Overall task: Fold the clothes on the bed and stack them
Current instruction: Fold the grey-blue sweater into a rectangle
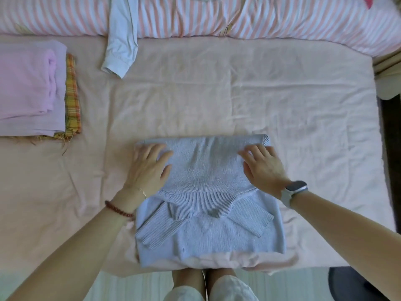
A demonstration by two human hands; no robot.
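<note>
A light blue knitted sweater [206,170] lies at the near edge of the bed, its far half folded over toward me, with both ribbed sleeves crossed on the lower half. My left hand [149,168] rests flat on the folded part's left side, fingers spread. On its right side my right hand [263,165] presses down with fingers straight. At the far left sits a stack of folded clothes: a lilac garment [30,88] on top of a yellow plaid one [72,94].
A pale blue sleeve [121,46] of an unfolded garment hangs down from the striped pink duvet [217,16] along the back. The pink bedsheet [282,105] is bare to the right. A dark object [355,283] stands on the floor at lower right.
</note>
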